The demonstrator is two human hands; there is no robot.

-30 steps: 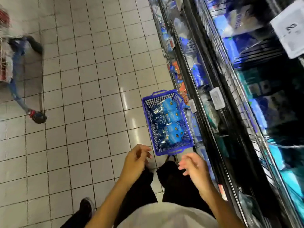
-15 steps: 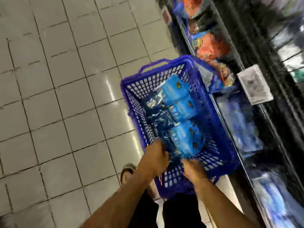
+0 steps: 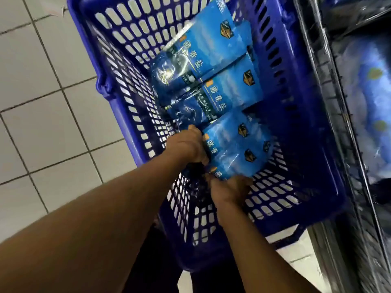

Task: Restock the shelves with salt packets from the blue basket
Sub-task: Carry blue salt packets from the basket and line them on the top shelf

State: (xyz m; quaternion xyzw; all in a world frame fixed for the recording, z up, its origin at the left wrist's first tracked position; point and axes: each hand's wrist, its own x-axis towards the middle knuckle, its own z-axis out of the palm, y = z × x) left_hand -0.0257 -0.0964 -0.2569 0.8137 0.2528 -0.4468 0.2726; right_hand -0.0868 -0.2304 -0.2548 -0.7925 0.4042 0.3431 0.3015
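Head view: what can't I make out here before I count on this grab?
- Fingertips of the left hand and right hand: curled under the nearest salt packet, so the grip is hidden.
- Packet count: stacked, overlapping in the blue basket.
- Shelf goods: motion-blurred, cut by the right edge.
- Basket's far rim: cut by the top edge.

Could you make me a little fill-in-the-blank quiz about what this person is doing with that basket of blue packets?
1. Both hands, left hand and right hand, reach into a basket coloured ____.
2. The salt packets lie ____ the basket.
3. The basket stands on a floor of white ____.
4. The shelves are on the person's ____ side.

Missing words: blue; inside; tiles; right
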